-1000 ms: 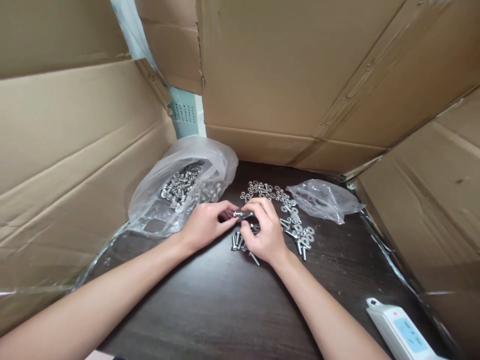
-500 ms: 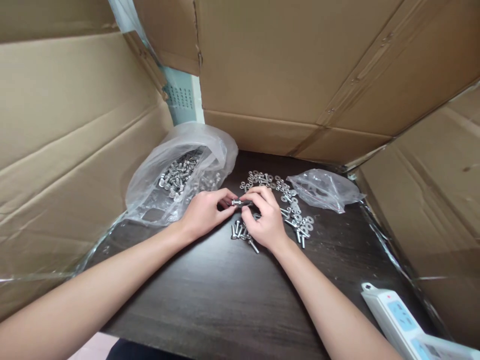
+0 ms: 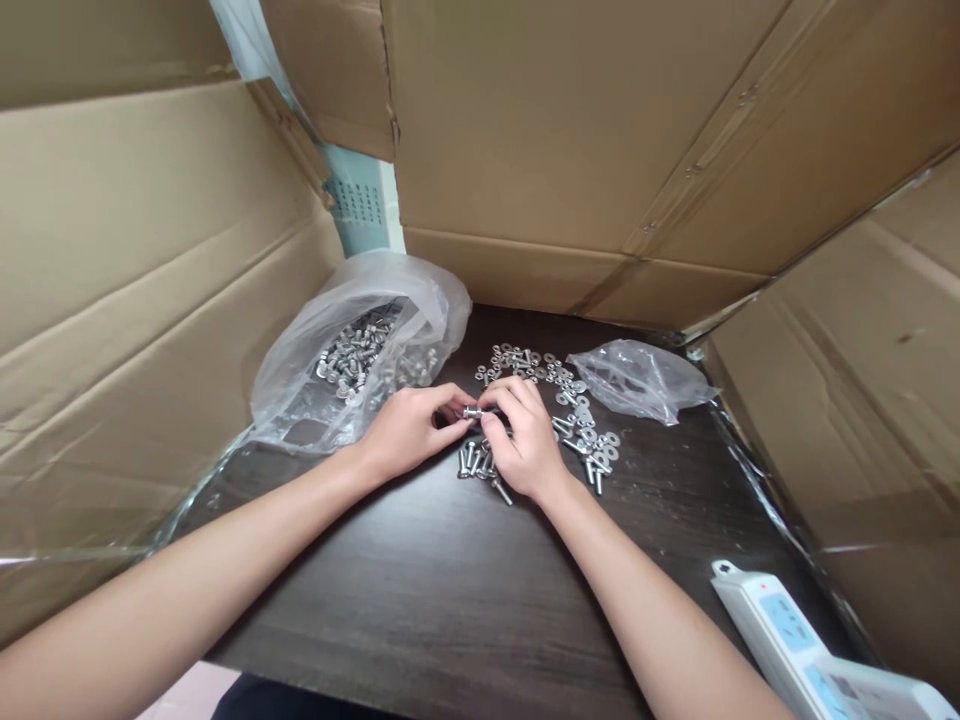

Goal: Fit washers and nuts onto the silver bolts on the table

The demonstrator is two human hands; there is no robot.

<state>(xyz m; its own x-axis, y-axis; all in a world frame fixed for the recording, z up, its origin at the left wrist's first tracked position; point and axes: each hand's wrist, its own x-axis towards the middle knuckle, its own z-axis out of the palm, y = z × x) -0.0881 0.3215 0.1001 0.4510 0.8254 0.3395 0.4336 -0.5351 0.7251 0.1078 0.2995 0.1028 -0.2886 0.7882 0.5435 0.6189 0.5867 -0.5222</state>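
Note:
A small shiny bolt (image 3: 472,412) lies level between my two hands, above the dark table. The fingertips of my left hand (image 3: 414,425) pinch its left end. At its other end, the thumb and fingers of my right hand (image 3: 521,435) close around the shank; a nut or washer there is too small to make out. Just below my right hand lies a group of loose bolts (image 3: 476,460). Behind and right of it spread nuts (image 3: 559,372), washers (image 3: 604,448) and more bolts (image 3: 592,475), partly hidden by the hand.
An open clear plastic bag (image 3: 300,370) full of bolts stands at the back left. A flattened plastic bag (image 3: 649,380) lies at the right. A white power strip (image 3: 780,620) sits near the front right. Cardboard walls (image 3: 517,140) enclose the dark table (image 3: 420,590).
My right fingers have shifted slightly along the bolt, toward my left hand. The whole view has moved a little; the left hand keeps its pinch.

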